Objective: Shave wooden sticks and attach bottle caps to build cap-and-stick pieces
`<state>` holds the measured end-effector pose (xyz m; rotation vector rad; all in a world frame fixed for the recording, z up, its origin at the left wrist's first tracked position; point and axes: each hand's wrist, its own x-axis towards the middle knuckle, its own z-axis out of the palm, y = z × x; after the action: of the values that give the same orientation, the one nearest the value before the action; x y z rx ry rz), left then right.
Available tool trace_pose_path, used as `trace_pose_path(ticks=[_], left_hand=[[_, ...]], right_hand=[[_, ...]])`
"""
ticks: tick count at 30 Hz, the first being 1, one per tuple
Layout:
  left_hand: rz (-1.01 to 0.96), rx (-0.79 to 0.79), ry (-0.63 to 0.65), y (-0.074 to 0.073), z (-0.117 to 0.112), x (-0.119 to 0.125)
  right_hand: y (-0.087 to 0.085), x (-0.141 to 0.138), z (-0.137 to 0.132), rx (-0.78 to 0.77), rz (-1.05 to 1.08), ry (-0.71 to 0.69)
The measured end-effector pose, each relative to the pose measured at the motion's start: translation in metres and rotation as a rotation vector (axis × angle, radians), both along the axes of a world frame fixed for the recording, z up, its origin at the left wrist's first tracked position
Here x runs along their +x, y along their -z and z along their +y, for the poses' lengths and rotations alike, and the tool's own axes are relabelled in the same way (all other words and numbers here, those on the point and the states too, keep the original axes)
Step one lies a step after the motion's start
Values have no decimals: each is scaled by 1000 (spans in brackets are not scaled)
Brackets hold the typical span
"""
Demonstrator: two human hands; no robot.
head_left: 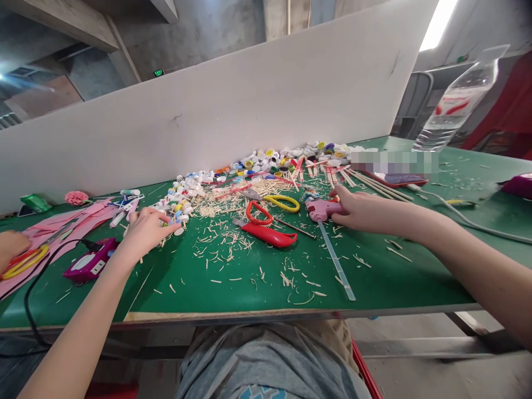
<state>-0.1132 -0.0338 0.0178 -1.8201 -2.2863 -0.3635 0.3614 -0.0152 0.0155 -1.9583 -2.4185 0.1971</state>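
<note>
My left hand [146,228] reaches into the left end of a long heap of plastic bottle caps [185,191]. Its thumb and finger close around a small bluish-white bottle cap [170,223], partly covered by the fingers. On the right, my right hand [349,207] grips a pink hot glue gun [322,210] that rests on the green table. A clear glue stick [337,265] extends from the glue gun toward the table's front edge. Between my hands lie a red utility knife [270,234], scissors with red and yellow handles [282,203] and a thin metal rod [295,228].
Wood shavings [224,205] and wooden sticks [380,185] litter the green table [174,288]. A purple power socket [91,263] with a black cord stands left. Another person's hand [12,252] is beside scissors on pink paper. A white board [233,111] and a water bottle [461,105] rise behind.
</note>
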Motion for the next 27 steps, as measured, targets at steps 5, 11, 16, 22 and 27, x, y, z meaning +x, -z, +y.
trace_pose_path(ticks=[5,11,16,22,27], left_hand=[[6,-35,-13,6,3,-1],[30,-29,-9,9,-1,2],[12,1,-3,10,-2,6],[12,23,32,12,-1,6],[32,70,46,14,-2,6]], right_hand=[[1,0,2,8,-4,-15],[2,0,2,19,-8,-22],[3,1,4,17,-7,-19],[2,0,2,19,16,-32],[1,-1,0,24,32,-27]])
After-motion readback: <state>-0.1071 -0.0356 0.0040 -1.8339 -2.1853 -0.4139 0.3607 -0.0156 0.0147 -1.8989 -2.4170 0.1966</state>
